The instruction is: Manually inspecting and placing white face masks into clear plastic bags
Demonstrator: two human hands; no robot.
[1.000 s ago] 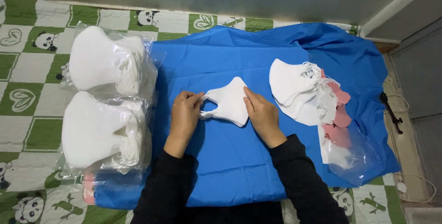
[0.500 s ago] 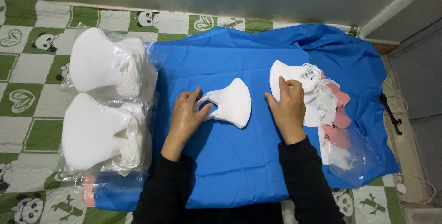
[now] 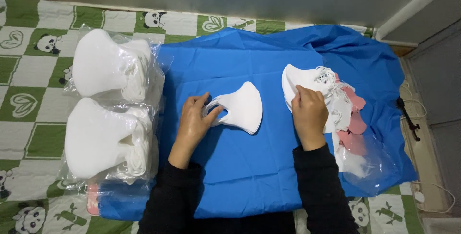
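While the head view looks down on a smooth blue cloth [image 3: 249, 176], 1 white mask [image 3: 242, 108], soft and curved to a point, lies at its middle. Left hand [image 3: 194, 121] pinches the mask's ear loop between thumb and fingers. Right hand [image 3: 309, 114] rests on a loose pile [image 3: 331, 94] of white and pink masks, fingers curled down; whether they grip cannot be told. 2 clear plastic bags [image 3: 110, 118] of stacked white masks sit left, on a green checked mat [image 3: 29, 70].
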